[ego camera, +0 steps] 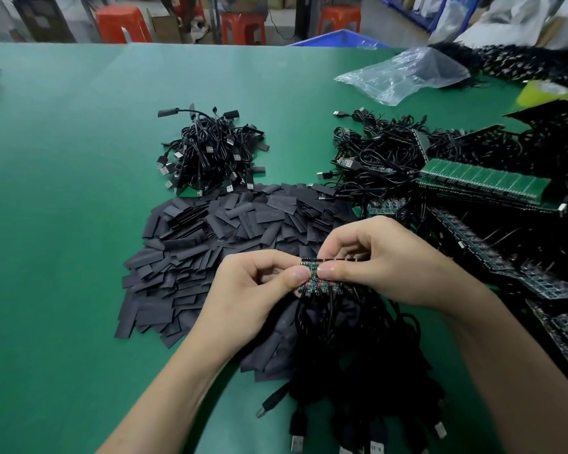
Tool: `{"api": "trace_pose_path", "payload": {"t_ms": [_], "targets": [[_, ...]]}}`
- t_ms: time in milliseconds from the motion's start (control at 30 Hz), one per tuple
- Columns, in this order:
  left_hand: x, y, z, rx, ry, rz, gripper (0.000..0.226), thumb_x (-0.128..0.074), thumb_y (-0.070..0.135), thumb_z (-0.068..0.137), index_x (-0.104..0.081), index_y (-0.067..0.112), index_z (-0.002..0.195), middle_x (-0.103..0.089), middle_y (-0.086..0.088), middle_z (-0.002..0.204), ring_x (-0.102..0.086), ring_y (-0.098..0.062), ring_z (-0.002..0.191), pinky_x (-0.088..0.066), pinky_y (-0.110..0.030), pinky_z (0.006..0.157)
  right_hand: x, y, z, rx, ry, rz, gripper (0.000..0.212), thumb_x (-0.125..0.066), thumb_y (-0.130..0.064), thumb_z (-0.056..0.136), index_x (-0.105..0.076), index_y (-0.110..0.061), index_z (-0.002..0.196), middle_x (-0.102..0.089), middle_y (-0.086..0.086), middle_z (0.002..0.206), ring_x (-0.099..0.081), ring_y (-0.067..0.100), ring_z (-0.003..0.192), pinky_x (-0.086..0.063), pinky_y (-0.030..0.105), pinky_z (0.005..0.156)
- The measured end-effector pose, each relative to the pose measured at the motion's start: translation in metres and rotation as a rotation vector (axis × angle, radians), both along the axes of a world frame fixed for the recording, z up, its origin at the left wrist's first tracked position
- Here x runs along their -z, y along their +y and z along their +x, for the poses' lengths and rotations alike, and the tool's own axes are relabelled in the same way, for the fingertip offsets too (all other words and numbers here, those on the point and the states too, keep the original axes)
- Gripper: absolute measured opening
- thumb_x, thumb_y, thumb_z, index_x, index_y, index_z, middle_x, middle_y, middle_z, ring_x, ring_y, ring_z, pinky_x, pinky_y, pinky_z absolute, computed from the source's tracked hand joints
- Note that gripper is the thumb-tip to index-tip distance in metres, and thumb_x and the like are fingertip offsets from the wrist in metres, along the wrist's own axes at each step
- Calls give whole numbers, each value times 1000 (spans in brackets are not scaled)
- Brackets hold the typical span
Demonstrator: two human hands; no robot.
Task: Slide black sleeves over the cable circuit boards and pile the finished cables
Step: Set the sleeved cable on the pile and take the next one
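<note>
Both hands hold a strip of small green circuit boards point(322, 285) with black cables point(351, 348) hanging from it toward me. My left hand point(256, 290) pinches the strip's left end between thumb and fingers. My right hand point(381, 260) pinches the strip just to the right, thumb tip meeting the left thumb. A wide heap of flat black sleeves point(210, 244) lies under and beyond the hands. Behind it sits a pile of finished sleeved cables point(210, 152).
The green table point(63, 191) carries tangled unfinished cables point(377, 155) and green board panels point(482, 185) at the right, plus a clear plastic bag point(404, 73) and a yellow-green tape roll point(543, 91). Red stools point(122, 24) and a blue bin point(341, 39) stand beyond the far edge.
</note>
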State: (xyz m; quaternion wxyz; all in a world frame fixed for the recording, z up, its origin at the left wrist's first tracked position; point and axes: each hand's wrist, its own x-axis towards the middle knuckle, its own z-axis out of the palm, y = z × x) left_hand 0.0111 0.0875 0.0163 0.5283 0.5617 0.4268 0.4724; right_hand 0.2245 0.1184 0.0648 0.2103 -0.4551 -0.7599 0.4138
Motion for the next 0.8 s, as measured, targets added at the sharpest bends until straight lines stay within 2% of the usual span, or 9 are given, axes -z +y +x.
{"api": "trace_pose_path", "payload": {"t_ms": [167,267,367,467,567,633,700,733,800], "targets": [[-1,1,0,32,-76,-32,8,-76,19,77,-81,14,80,-75,-5,71,-65,-5,62,-49,-13,63,1,3,1,-49,75,-29,5,-79,-21,89,-76,-23,86,-76,3,82,-67,20,73,-51,34,70],[0,1,-1,55,-116,-70,8,-75,18,77,-81,14,80,-73,-5,69,-63,-7,61,-50,-14,63,2,5,0,-86,132,-74,6,-78,-15,90,-76,-20,88,-77,4,84,-66,8,75,-51,25,73],[0,0,-1,52,-151,-105,13,-77,24,75,-83,16,82,-73,-10,71,-63,-11,64,-52,-17,65,3,7,2,-114,173,-130,4,-77,-17,89,-76,-21,87,-76,4,84,-66,8,77,-51,22,74],[-3,0,1,28,-193,-125,14,-79,28,70,-84,20,80,-77,-8,75,-65,-9,64,-54,-17,65,-3,12,19,-95,65,-170,6,-80,-29,88,-77,-25,85,-76,1,83,-66,8,77,-52,23,74],[-4,0,-1,24,-143,-52,5,-84,18,78,-82,22,76,-76,0,77,-65,-6,66,-51,-16,66,-10,14,37,3,-195,-141,17,-79,-46,81,-79,-31,89,-76,1,85,-66,6,76,-56,41,78],[-4,0,-3,30,-89,5,9,-81,16,79,-81,24,75,-75,2,78,-65,-7,71,-50,-16,69,-13,8,33,92,-268,-24,27,-75,-59,77,-78,-41,96,-76,-15,93,-68,-5,83,-56,27,80],[-6,0,-4,18,-103,35,3,-83,20,77,-81,23,77,-75,1,78,-65,-9,72,-50,-18,70,-13,-4,15,60,-226,119,33,-70,-65,80,-76,-42,102,-72,-29,100,-66,-10,94,-48,13,81],[-5,0,-4,1,-116,49,4,-84,24,76,-81,22,79,-75,0,79,-65,-10,73,-50,-19,71,-10,-10,4,17,-172,136,30,-70,-61,84,-76,-38,102,-72,-27,99,-66,-7,94,-48,13,81],[-4,0,-5,-38,-107,87,12,-81,30,75,-82,20,81,-74,0,79,-65,-12,73,-50,-21,70,-1,-22,-16,-32,-75,109,23,-70,-49,88,-75,-29,97,-73,-14,92,-67,3,84,-51,26,81]]}}
